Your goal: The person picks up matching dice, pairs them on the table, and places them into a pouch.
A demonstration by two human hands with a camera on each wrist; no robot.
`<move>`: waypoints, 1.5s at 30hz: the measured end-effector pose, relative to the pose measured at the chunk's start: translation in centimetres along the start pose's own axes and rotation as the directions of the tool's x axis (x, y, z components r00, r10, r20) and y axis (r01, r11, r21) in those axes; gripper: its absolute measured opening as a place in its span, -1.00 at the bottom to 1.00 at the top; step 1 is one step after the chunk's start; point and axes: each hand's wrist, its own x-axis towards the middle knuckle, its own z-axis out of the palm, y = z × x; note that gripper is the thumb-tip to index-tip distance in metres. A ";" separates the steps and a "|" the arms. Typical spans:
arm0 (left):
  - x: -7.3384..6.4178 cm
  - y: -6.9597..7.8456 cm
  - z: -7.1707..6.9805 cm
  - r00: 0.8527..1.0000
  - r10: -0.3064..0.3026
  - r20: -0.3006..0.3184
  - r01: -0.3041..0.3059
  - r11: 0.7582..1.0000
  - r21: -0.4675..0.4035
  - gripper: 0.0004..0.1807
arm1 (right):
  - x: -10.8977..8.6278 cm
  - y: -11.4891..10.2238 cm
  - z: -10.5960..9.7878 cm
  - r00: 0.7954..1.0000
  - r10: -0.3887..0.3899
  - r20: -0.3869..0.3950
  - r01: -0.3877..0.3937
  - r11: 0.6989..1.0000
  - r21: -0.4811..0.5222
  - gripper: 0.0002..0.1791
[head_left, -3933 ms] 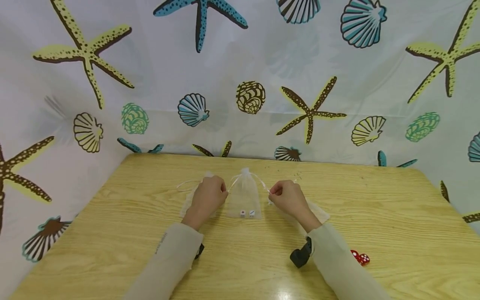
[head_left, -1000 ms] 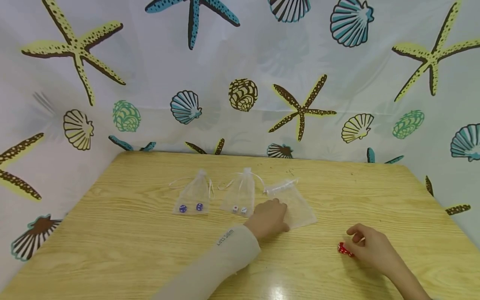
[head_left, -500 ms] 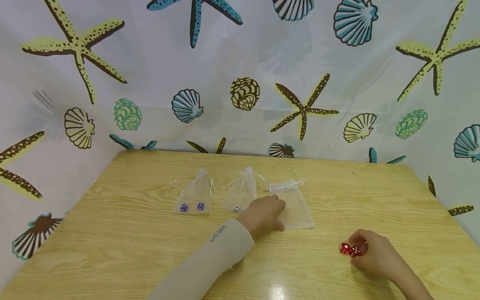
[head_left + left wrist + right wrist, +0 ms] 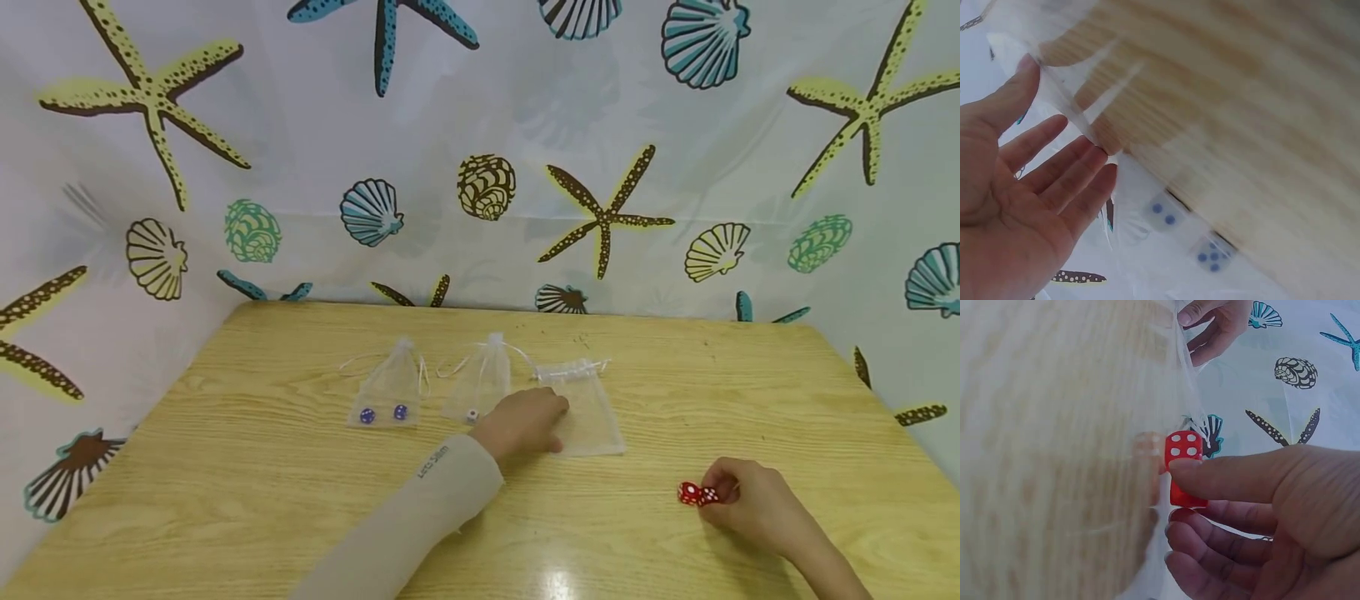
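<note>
My left hand (image 4: 525, 421), fingers extended, rests at the left side of a flat sheer white drawstring pouch (image 4: 592, 417). In the left wrist view its fingertips (image 4: 1110, 165) lie along the tabletop. To the right, my right hand (image 4: 753, 500) pinches red dice (image 4: 1184, 453) with white dots between thumb and fingers; the two dice sit side by side, low over the table. A middle pouch (image 4: 491, 375) has its neck drawn in and holds white dice (image 4: 472, 415), one hidden behind the left hand. A left pouch (image 4: 390, 375), also gathered, holds two blue-purple dice (image 4: 367, 416).
The pouches lie in a row on a wood-grain table (image 4: 262, 483). Thin white drawstrings (image 4: 525, 354) trail between the middle and right pouches. Behind the table hangs a white cloth (image 4: 427, 125) printed with starfish and shells.
Both hands have left the middle pouch's drawstrings. The left moved to the right pouch, which has shifted and straightened slightly. The right reached the red dice, and its fingers have closed on them.
</note>
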 end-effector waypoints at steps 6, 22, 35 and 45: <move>0.0 -0.1 0.1 1.000 0.016 -0.004 -0.016 1.000 -0.005 -0.54 | -0.2 -1.0 -0.6 0.999 -0.001 -0.035 0.000 1.000 -0.030 -0.78; -0.3 -0.9 0.0 0.997 0.075 -0.023 -0.075 0.997 -0.022 -0.58 | 0.6 -6.9 2.3 0.981 -0.195 0.018 0.193 0.979 0.064 -0.84; -0.8 -0.5 -0.2 0.997 0.063 -0.049 -0.066 0.997 -0.049 -0.56 | 1.4 -10.2 5.3 0.947 -0.315 0.057 0.306 0.943 0.126 -0.82; -0.7 -0.6 0.0 0.998 0.051 -0.039 -0.053 0.997 -0.052 -0.55 | 2.0 -11.2 6.5 0.918 -0.371 0.138 0.348 0.923 0.165 -0.79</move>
